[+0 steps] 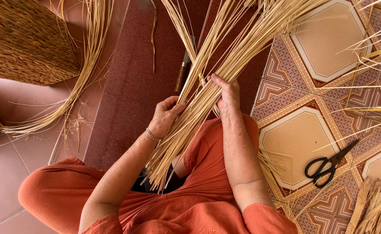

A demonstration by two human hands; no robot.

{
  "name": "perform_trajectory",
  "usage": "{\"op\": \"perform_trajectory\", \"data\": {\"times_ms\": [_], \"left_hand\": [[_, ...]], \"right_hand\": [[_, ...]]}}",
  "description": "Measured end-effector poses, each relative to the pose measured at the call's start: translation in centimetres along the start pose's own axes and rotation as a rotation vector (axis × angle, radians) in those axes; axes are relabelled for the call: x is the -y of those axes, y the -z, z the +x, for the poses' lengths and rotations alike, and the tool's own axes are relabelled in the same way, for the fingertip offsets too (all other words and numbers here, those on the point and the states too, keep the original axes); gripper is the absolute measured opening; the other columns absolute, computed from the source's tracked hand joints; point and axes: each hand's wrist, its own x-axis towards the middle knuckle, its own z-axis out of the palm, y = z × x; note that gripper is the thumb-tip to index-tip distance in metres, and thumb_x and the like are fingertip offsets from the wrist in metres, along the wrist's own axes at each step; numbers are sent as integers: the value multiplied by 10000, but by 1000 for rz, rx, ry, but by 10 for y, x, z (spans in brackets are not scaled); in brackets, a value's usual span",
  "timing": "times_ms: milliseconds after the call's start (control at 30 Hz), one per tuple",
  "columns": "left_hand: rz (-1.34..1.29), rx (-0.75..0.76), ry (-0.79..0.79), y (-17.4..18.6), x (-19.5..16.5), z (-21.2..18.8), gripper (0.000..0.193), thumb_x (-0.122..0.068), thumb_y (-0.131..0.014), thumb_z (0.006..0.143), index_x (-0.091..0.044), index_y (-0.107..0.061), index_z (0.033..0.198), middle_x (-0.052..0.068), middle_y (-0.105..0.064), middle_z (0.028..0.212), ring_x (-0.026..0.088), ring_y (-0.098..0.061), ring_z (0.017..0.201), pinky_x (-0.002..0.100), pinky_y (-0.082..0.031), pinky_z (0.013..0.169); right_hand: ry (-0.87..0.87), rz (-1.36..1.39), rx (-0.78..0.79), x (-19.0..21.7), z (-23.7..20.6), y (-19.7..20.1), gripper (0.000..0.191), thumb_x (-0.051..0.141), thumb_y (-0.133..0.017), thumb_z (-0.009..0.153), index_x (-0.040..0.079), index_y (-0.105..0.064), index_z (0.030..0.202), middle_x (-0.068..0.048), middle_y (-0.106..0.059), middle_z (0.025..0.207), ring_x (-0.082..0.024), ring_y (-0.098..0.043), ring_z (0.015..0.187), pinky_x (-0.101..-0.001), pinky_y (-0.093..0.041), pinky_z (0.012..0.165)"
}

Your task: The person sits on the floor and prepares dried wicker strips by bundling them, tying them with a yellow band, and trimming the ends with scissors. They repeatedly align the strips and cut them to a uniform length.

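Note:
A thick bundle of long pale straw stalks runs from my lap up to the top right. My left hand, with a thin bracelet on its wrist, curls around the bundle's lower part from the left. My right hand grips the stalks higher up, fingers wrapped over them. The cut ends of the bundle fan out over my orange clothes. A wooden-handled knife lies on the dark red step behind the bundle, partly hidden by stalks.
Black scissors lie on the patterned tile floor at right. A woven basket stands at top left, with a loose sheaf of straw curving beside it. Dried husk pieces pile at bottom right. More stalks cross the right edge.

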Motion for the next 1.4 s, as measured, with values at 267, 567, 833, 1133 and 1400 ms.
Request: {"op": "perform_trajectory", "data": {"times_ms": [267,567,833,1133,1400], "left_hand": [[96,-59,265,4,4,15,699,-608,-642,896,-10,-630,1257,160,-738,1019,202,-729,970,410,-626,832],[174,-23,336,6,18,43,484,-386,-665,939,13,-688,1211,161,-750,1024,220,-714,880,369,-620,772],[307,-111,140,-5,37,44,326,-281,-576,1016,-24,-678,1188,59,-684,917,123,-608,806,307,-564,748],[262,-95,207,-15,29,36,317,-280,-583,1013,-18,-689,1157,62,-724,895,126,-661,783,292,-585,726],[182,-101,219,-9,30,41,294,-224,-600,983,-11,-696,1161,70,-732,899,118,-681,763,280,-604,718]], "right_hand": [[-31,17,103,11,-12,-9,930,48,-833,720,-92,-317,1481,-152,-792,992,-239,-759,982,-509,-423,1165],[-62,32,69,8,-11,-14,942,25,-842,734,-132,-287,1478,-233,-764,1047,-266,-784,884,-537,-576,1015],[-117,-174,-119,2,-2,-24,1393,191,-974,605,-49,-23,1595,-306,-465,1509,-350,-456,1415,-636,-224,1209],[-168,-158,-67,-8,3,-25,1151,223,-979,571,-53,-282,1444,-288,-454,1535,-372,-358,1499,-592,-168,1252],[-233,-256,-7,-6,1,-20,373,252,-868,756,54,-786,1062,-189,-514,1518,-324,-346,1464,-656,-175,1197]]}}
